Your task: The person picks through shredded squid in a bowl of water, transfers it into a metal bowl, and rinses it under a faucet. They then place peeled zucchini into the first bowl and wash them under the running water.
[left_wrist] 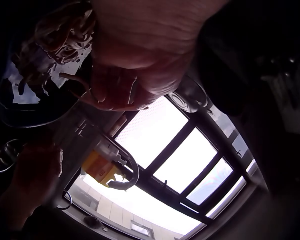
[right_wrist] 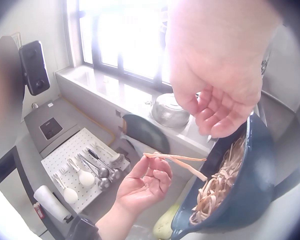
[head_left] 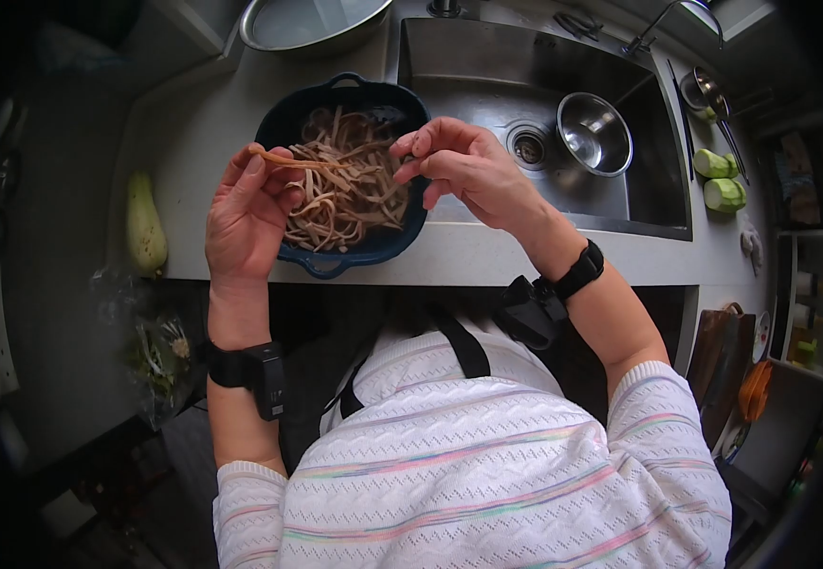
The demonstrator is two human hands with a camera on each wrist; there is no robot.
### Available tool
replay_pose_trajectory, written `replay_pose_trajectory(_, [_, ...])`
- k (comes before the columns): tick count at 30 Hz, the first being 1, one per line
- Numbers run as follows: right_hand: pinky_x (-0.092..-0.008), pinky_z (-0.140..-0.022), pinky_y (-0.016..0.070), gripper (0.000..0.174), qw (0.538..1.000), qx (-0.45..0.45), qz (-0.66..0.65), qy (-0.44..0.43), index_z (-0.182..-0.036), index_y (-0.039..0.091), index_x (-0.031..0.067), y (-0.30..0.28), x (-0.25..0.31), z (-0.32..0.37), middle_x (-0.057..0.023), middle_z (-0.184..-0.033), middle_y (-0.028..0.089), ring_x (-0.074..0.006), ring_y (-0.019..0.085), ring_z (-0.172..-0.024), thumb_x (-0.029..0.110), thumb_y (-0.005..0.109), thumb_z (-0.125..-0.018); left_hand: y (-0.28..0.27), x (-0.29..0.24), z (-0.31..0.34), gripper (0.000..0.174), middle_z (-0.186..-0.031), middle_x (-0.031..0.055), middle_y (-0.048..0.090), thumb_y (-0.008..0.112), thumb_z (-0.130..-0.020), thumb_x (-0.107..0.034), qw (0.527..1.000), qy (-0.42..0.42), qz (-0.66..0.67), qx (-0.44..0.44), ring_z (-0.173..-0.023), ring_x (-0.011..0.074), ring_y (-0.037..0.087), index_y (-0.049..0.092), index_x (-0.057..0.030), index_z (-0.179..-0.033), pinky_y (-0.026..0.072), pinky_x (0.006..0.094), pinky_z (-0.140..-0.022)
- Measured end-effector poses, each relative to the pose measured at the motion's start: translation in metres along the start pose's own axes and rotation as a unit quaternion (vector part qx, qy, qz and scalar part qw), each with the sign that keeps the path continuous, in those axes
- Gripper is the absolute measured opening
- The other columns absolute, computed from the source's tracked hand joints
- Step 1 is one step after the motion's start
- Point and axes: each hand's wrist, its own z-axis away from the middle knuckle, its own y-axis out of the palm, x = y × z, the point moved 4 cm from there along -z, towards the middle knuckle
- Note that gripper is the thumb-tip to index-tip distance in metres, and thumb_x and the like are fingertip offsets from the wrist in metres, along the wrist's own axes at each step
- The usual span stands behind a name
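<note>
My left hand (head_left: 246, 209) pinches a thin orange-brown strip (head_left: 288, 162) between thumb and fingers, over the left side of a dark blue two-handled basin (head_left: 331, 266). In the right wrist view the strip (right_wrist: 177, 159) looks folded, with two ends hanging toward the basin. Many flat, pale brown strips (head_left: 355, 194) lie tangled inside the basin. My right hand (head_left: 473, 171) hovers at the basin's right rim, fingers loosely bent. From the right wrist view, nothing shows in its curved fingers (right_wrist: 225, 112), and the strip's ends hang apart from them.
Right of the basin is a steel sink (head_left: 473, 90) with a metal bowl (head_left: 594, 135) in it. A pale green squash (head_left: 146, 226) lies on the counter at left. Peeled green pieces (head_left: 722, 194) are at the far right. A large metal pan (head_left: 312, 38) stands behind the basin.
</note>
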Motion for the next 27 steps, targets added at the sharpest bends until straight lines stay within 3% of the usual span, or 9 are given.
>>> replay_pose_trajectory(2, [-0.0212, -0.052, 0.0508, 0.006, 0.999, 0.023, -0.048, 0.006, -0.083, 0.057, 0.0009, 0.002, -0.001, -0.002, -0.0091, -0.084, 0.061, -0.0133, 0.061, -0.064, 0.001, 0.051, -0.083, 0.002, 0.001, -0.001, 0.017, -0.103, 0.0101, 0.06, 0.048, -0.092, -0.012, 1.0, -0.009, 0.007, 0.022, -0.088, 0.02, 0.06, 0.057, -0.0082, -0.105, 0.0466, 0.0313, -0.072])
replay_pose_trajectory(4, [-0.0207, -0.051, 0.0477, 0.005, 0.99, 0.09, -0.096, 0.046, -0.079, 0.056, 0.0016, 0.005, -0.009, -0.006, -0.0053, -0.076, 0.059, -0.0118, 0.059, -0.063, 0.006, 0.055, -0.081, 0.006, 0.003, -0.001, 0.017, -0.104, 0.0103, 0.06, 0.047, -0.092, -0.012, 0.999, -0.013, 0.008, 0.031, -0.089, 0.0199, 0.06, 0.056, -0.0077, -0.106, 0.0465, 0.0314, -0.072])
replay_pose_trajectory(8, [-0.0222, -0.049, 0.0465, 0.009, 0.991, 0.067, -0.102, 0.06, -0.084, 0.058, 0.0004, 0.015, -0.014, -0.014, -0.0061, -0.072, 0.059, -0.0107, 0.057, -0.057, 0.003, 0.05, -0.084, 0.016, 0.007, -0.001, 0.017, -0.103, 0.0104, 0.058, 0.047, -0.092, -0.011, 0.999, -0.026, 0.008, 0.046, -0.089, 0.0197, 0.059, 0.054, -0.0068, -0.107, 0.0467, 0.0314, -0.074])
replay_pose_trajectory(10, [-0.02, -0.053, 0.0456, 0.013, 0.996, 0.057, -0.003, 0.062, -0.085, 0.063, 0.0004, 0.019, -0.015, -0.018, -0.0028, -0.07, 0.059, -0.0079, 0.053, -0.058, 0.012, 0.058, -0.083, 0.02, 0.009, -0.002, 0.016, -0.102, 0.0109, 0.06, 0.048, -0.091, -0.011, 0.999, -0.033, 0.013, 0.041, -0.089, 0.0196, 0.06, 0.056, -0.0068, -0.105, 0.0491, 0.0315, -0.074])
replay_pose_trajectory(13, [-0.018, -0.051, 0.0409, 0.023, 0.992, 0.041, 0.112, 0.049, -0.088, 0.065, 0.0011, 0.026, -0.015, -0.02, -0.0012, -0.07, 0.059, -0.0051, 0.05, -0.058, 0.023, 0.063, -0.084, 0.023, 0.014, -0.004, 0.016, -0.1, 0.0116, 0.061, 0.05, -0.09, -0.01, 0.998, -0.043, 0.023, 0.044, -0.089, 0.0195, 0.061, 0.057, -0.0071, -0.105, 0.0516, 0.0317, -0.075])
replay_pose_trajectory(16, [-0.0172, -0.047, 0.0346, 0.029, 0.989, 0.089, 0.115, 0.039, -0.088, 0.065, 0.0027, 0.034, -0.014, -0.018, 0.0009, -0.071, 0.059, -0.0033, 0.046, -0.057, 0.032, 0.064, -0.083, 0.024, 0.016, -0.005, 0.017, -0.1, 0.0118, 0.061, 0.05, -0.09, -0.009, 0.997, -0.046, 0.029, 0.053, -0.089, 0.0196, 0.061, 0.057, -0.0072, -0.105, 0.0517, 0.0316, -0.075])
replay_pose_trajectory(19, [-0.0168, -0.045, 0.0309, 0.027, 0.987, 0.103, 0.106, 0.061, -0.087, 0.066, 0.0041, 0.031, -0.018, -0.02, 0.003, -0.069, 0.056, -0.0025, 0.044, -0.055, 0.031, 0.065, -0.083, 0.024, 0.016, -0.005, 0.017, -0.101, 0.0104, 0.06, 0.048, -0.091, -0.01, 0.997, -0.047, 0.023, 0.059, -0.09, 0.0186, 0.06, 0.056, -0.0075, -0.106, 0.0503, 0.0312, -0.076])
replay_pose_trajectory(27, [-0.0168, -0.045, 0.0321, 0.023, 0.988, 0.115, 0.08, 0.064, -0.087, 0.066, 0.004, 0.025, -0.028, -0.024, 0.0035, -0.067, 0.054, -0.0027, 0.043, -0.055, 0.026, 0.064, -0.084, 0.017, 0.016, -0.008, 0.017, -0.103, 0.0103, 0.058, 0.048, -0.091, -0.009, 0.997, -0.047, 0.028, 0.059, -0.092, 0.0174, 0.058, 0.055, -0.007, -0.106, 0.0499, 0.0299, -0.077])
